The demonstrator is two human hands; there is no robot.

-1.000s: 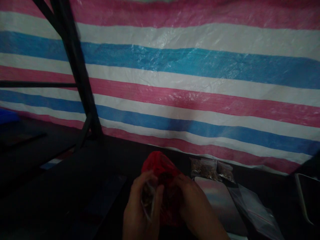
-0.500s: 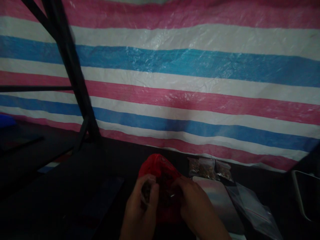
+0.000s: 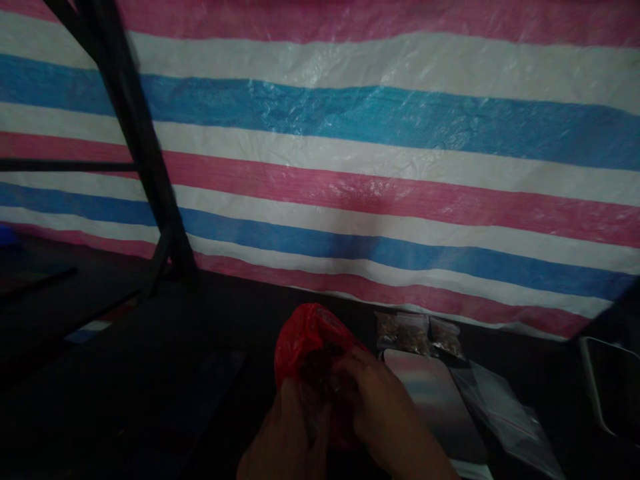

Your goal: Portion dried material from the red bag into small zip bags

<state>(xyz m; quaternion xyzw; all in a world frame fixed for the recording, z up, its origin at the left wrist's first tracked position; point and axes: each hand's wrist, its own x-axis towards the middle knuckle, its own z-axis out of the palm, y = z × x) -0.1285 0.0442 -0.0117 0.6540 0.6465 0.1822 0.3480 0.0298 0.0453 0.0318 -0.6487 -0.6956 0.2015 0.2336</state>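
A red plastic bag (image 3: pixel 310 327) lies with its mouth toward me, dark loose contents (image 3: pixel 320 363) showing inside. My left hand (image 3: pixel 283 437) is closed on a small clear plastic bag (image 3: pixel 314 410), held at the near side of the red bag's mouth. Reaching in from the right, my right hand (image 3: pixel 383 407) has its fingers bent together over the dark contents, close to the clear bag. What those fingertips hold is too dark to make out. Just right of my right hand is a flat scale with a shiny plate (image 3: pixel 435 393).
Several small filled zip bags (image 3: pixel 413 333) lie behind the scale. Flat clear zip bags (image 3: pixel 515 413) are to its right, and a dark object with a pale rim (image 3: pixel 595 387) is at the far right. A striped sheet (image 3: pixel 350 113) hangs behind; a black metal frame (image 3: pixel 150 160) stands left.
My left hand has moved down and turned the clear bag toward the red bag's contents. My right-hand fingers have shifted slightly left, over the dark contents. The view has tilted slightly.
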